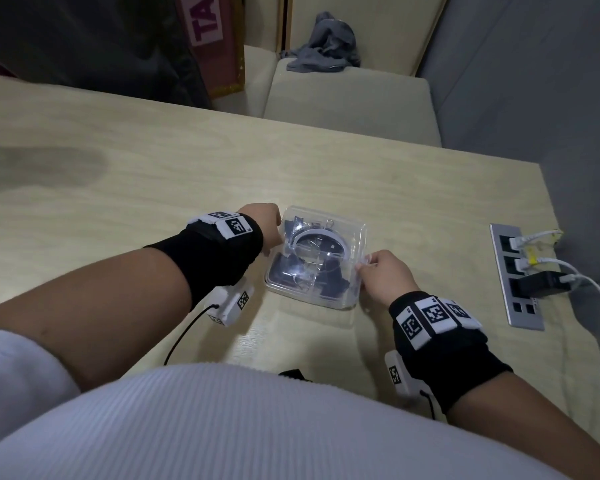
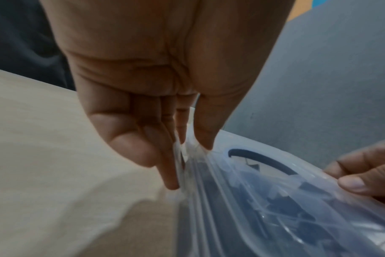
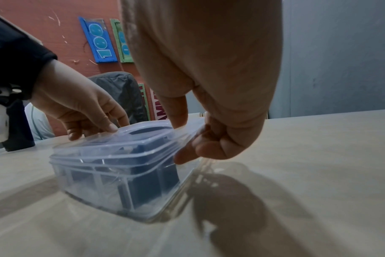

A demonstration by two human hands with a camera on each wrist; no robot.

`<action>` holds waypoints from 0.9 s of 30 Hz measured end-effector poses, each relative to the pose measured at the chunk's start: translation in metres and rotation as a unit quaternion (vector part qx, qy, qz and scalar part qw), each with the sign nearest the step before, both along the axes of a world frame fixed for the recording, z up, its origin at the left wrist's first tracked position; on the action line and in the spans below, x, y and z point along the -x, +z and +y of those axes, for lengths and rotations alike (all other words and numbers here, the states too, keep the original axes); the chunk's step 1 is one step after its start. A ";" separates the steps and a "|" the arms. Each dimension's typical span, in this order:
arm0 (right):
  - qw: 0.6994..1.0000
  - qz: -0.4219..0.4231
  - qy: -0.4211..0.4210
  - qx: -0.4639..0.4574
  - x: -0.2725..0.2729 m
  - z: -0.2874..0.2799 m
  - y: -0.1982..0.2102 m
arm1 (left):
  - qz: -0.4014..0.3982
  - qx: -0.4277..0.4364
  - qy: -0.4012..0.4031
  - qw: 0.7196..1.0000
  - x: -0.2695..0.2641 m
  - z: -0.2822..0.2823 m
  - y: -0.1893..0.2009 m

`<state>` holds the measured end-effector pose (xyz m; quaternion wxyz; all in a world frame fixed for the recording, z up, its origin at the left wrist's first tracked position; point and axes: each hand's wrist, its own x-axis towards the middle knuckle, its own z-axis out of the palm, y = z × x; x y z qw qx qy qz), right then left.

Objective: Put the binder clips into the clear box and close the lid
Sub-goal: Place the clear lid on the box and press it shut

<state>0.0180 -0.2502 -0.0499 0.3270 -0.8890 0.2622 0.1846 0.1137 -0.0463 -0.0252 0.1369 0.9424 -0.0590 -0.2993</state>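
The clear box (image 1: 355, 271) sits on the wooden counter (image 1: 153, 174) between both hands, its lid (image 3: 130, 139) resting on top and black binder clips (image 1: 284, 271) showing through the plastic. The left hand (image 1: 265, 225) pinches the lid's edge on one side, thumb on top and fingers curled beneath. The right hand (image 1: 383, 275) has the same pinching grip on the opposite edge.

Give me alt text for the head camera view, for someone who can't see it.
Two hands hold opposite sides of a lidded clear box of black binder clips on a pale wooden table. A power strip lies to the right.
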 end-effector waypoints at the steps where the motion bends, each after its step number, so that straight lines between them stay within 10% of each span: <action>1: 1.000 0.001 -0.003 0.000 0.000 0.000 -0.001 | 0.003 -0.003 0.000 1.000 0.000 0.000 0.001; 27: 1.000 0.011 -0.007 -0.007 -0.004 0.003 0.006 | 0.123 0.135 0.144 0.973 0.003 0.022 -0.003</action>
